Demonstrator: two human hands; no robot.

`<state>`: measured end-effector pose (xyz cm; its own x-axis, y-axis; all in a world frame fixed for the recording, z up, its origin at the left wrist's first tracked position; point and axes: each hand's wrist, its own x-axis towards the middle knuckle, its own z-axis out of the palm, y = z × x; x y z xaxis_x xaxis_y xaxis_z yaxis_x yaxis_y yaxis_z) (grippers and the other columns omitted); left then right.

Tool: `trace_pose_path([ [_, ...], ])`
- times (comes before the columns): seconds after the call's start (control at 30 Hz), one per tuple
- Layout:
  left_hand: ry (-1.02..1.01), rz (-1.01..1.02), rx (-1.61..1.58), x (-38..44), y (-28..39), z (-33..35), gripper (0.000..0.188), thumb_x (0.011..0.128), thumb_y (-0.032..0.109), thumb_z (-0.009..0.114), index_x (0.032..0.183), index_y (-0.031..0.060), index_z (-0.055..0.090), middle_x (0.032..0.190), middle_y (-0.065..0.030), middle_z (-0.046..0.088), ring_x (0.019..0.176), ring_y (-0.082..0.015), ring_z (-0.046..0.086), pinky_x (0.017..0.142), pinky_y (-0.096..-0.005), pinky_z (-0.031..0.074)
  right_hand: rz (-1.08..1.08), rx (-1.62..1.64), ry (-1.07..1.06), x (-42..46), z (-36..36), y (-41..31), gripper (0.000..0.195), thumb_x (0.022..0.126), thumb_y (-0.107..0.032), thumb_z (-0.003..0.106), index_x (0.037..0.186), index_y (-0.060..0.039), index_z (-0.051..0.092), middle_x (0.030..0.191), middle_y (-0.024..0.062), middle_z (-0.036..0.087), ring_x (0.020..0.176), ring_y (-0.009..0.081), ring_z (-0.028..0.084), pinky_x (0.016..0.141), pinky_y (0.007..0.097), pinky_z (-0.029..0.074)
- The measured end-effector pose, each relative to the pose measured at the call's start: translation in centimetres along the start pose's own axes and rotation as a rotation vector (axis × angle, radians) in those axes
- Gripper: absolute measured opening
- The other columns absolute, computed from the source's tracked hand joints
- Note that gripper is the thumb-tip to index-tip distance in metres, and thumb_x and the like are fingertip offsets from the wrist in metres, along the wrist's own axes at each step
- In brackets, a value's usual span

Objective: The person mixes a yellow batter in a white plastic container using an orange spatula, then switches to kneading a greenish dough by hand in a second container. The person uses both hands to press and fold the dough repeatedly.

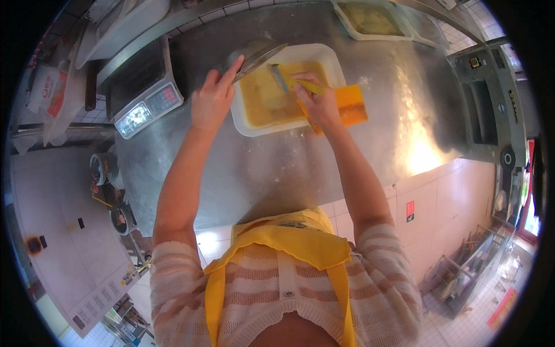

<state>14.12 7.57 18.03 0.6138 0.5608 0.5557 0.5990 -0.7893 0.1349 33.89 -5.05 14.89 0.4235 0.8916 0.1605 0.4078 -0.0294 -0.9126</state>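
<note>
My left hand grips the near end of a metal pan, which is tilted so that mostly its edge shows. The pan is held over the left back part of a white plastic tub. Inside the tub lies a yellowish substance, which could be liquid or batter. In my right hand is a flat brush with a yellow handle, held above the tub's contents. An orange block-shaped object is partly hidden behind my right wrist, beside the tub's right rim.
A digital scale stands on the left of the steel table. Another tub with yellowish contents sits at the back right. A grey machine borders the right end. A white-topped unit is at far left.
</note>
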Motion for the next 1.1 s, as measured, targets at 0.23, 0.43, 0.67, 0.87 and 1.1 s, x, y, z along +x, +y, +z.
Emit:
trace_pose_path([
  [0.23,0.025,0.141,-0.014,1.4,0.8,-1.1,0.065,0.067,0.004,0.056,0.122,0.0354,0.047,0.066,-0.0028,0.043,0.046,-0.0217,0.05,0.046,-0.0339,0.05,-0.299,0.094,0.176,2.3,-0.7,-1.9,0.018,0.079,-0.006,0.057,0.097,-0.0086,0.061,0.091,0.0067,0.063,0.078,0.0203,0.06,0.066,0.0262,0.047],
  [0.43,0.025,0.224,-0.041,2.7,2.0,-1.8,0.062,0.068,0.002,0.056,0.122,0.0325,0.049,0.066,-0.0035,0.042,0.049,-0.0206,0.05,0.049,-0.034,0.049,-0.248,0.083,-0.026,3.7,0.2,-2.7,0.018,0.078,-0.012,0.059,0.096,-0.0115,0.063,0.094,0.0066,0.063,0.079,0.0244,0.06,0.068,0.0294,0.048],
  [0.67,0.027,0.201,0.014,2.3,0.9,-0.8,0.063,0.067,0.004,0.056,0.122,0.033,0.048,0.066,-0.0031,0.043,0.047,-0.0203,0.052,0.047,-0.0324,0.051,-0.336,-0.264,-0.183,2.7,-2.2,-0.7,0.019,0.078,-0.015,0.059,0.096,-0.0113,0.063,0.095,0.0093,0.063,0.085,0.0256,0.059,0.074,0.0309,0.046],
  [0.87,0.066,0.078,-0.045,1.8,0.8,0.2,0.062,0.068,0.004,0.055,0.122,0.0341,0.048,0.068,-0.0038,0.045,0.05,-0.0229,0.052,0.048,-0.0346,0.051,-0.189,-0.257,-0.076,1.8,-2.7,0.6,0.017,0.079,-0.014,0.06,0.096,-0.0099,0.063,0.096,0.0089,0.063,0.088,0.0234,0.059,0.076,0.0286,0.046],
  [1.1,0.079,-0.042,-0.189,1.7,1.8,0.4,0.06,0.069,0.004,0.054,0.121,0.0337,0.049,0.07,-0.0057,0.046,0.053,-0.025,0.053,0.05,-0.0376,0.049,-0.21,-0.254,-0.029,2.4,-2.5,0.7,0.024,0.074,-0.006,0.062,0.097,-0.0132,0.063,0.099,0.0078,0.062,0.091,0.0247,0.058,0.078,0.0303,0.046],
])
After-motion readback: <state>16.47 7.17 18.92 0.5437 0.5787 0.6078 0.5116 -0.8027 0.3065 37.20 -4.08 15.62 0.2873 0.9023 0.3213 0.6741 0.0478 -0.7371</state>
